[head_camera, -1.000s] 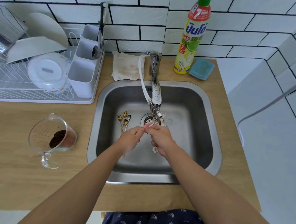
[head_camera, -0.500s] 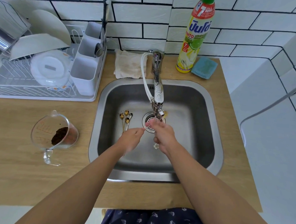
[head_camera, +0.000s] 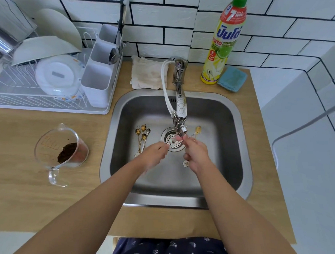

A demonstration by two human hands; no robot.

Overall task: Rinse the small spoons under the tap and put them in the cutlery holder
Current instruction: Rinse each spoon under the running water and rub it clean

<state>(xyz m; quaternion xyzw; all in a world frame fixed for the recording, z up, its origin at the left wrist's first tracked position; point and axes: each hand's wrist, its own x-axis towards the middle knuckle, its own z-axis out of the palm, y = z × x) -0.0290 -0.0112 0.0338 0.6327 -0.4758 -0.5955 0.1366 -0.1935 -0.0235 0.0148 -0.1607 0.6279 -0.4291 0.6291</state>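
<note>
My right hand (head_camera: 196,155) grips a small gold spoon under the tap (head_camera: 180,110), over the drain. The spoon's bowl (head_camera: 198,129) sticks out up and to the right, and its white flower end (head_camera: 185,163) shows below my palm. My left hand (head_camera: 154,155) sits just left of it, its fingertips pinching a thin silvery spoon part between the two hands. Several more small gold spoons (head_camera: 141,138) lie on the sink floor to the left of the drain. At the back left, on the rack, stands the white cutlery holder (head_camera: 97,82), with a large spoon in it.
The steel sink (head_camera: 236,140) is set in a wooden counter. A dish rack (head_camera: 31,101) holds bowls and a lid. A glass jug of brown grounds (head_camera: 67,152) stands left of the sink. Behind it are a cloth (head_camera: 147,73), a soap bottle (head_camera: 224,43) and a blue sponge (head_camera: 232,79).
My right hand has turned, so the gold spoon's bowl now sticks out to the upper right. Both hands stay under the tap, a little further apart.
</note>
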